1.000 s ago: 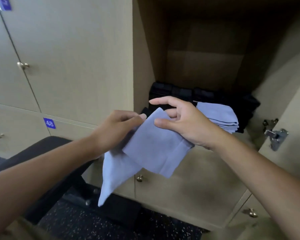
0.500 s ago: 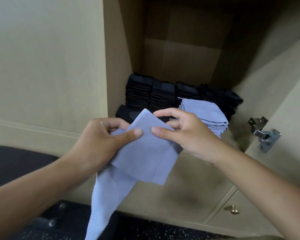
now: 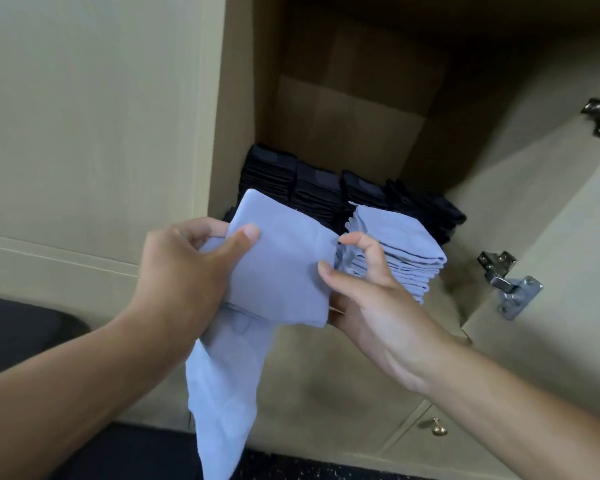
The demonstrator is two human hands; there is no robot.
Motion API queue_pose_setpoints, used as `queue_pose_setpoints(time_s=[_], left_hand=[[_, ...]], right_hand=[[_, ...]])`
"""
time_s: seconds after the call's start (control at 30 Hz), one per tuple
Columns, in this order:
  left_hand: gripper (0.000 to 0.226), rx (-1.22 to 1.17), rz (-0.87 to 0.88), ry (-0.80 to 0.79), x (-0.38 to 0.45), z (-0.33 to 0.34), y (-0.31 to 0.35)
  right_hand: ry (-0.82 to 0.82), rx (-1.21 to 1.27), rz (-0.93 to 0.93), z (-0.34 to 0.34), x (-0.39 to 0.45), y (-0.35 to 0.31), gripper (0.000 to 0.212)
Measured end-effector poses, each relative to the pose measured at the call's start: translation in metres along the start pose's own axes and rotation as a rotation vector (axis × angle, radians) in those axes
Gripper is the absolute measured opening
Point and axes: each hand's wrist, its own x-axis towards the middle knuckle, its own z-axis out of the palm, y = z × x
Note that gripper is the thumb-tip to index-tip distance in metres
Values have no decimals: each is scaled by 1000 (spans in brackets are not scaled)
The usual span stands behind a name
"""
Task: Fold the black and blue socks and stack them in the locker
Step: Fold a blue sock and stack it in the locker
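The left hand (image 3: 184, 271) pinches the blue sock (image 3: 278, 268) at its upper left edge, the thumb pressed on the front of the folded part and the other fingers behind it. The right hand (image 3: 371, 306) is at the right edge of the fold; its thumb and index finger are curled and a little apart, and I cannot tell if they really grip the cloth or only touch it, while the palm seems to support the fold from below. The sock is held in the air in front of the open locker (image 3: 343, 109), half folded, with a long loose end hanging down under the left hand. Inside, a blue stack (image 3: 399, 247) stands just behind the right hand, and black stacks (image 3: 312, 192) stand in a row behind it. The risk, I think, is that the hanging end pulls the fold open if the right hand lets go, or that the right knuckles push the blue stack and make it lean or fall.
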Motion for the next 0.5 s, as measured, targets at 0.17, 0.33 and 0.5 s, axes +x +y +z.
queue_pose_setpoints(time_s=[0.17,0.33,0.5], left_hand=[[24,-23,-22,-21,-1,5,-2],[24,-57,-31,-90,-7,11,-2],[9,-52,-25,-110,-8,18,-8]], right_hand=[[106,-348,-125,3,0,-2,9],[201,-567,-287,-3,0,-24,20],[208,-614,-344,-29,12,-61,24]])
